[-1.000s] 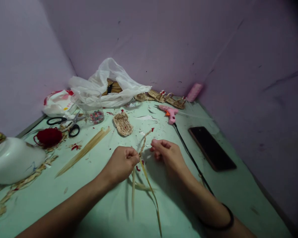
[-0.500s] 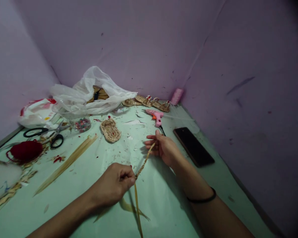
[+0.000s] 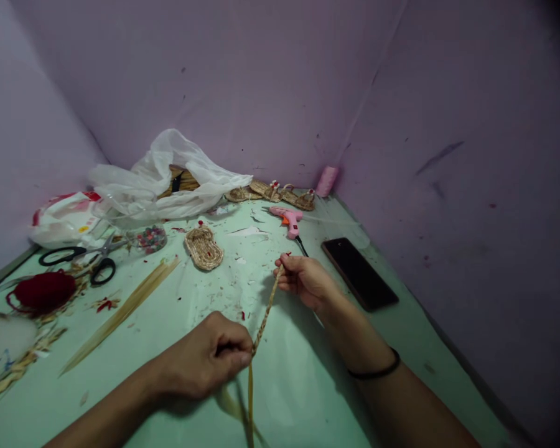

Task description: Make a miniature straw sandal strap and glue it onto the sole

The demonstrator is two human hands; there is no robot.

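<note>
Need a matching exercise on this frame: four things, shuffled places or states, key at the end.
1. Thin tan braided fibre strand
2. Pink plastic glue gun with orange trigger
3. Flat black rectangular phone
4. Dark red ball of yarn

A. Lying to the right of the right hand
B. Next to the black-handled metal scissors
C. Stretched between the left hand and the right hand
D. Joined to a thin black cord

Pairs: 1-C, 2-D, 3-A, 4-B

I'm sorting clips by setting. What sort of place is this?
Probably an indoor craft corner: a pink glue gun, black-handled scissors and a ball of dark red yarn lie on a green surface beside purple walls.
</note>
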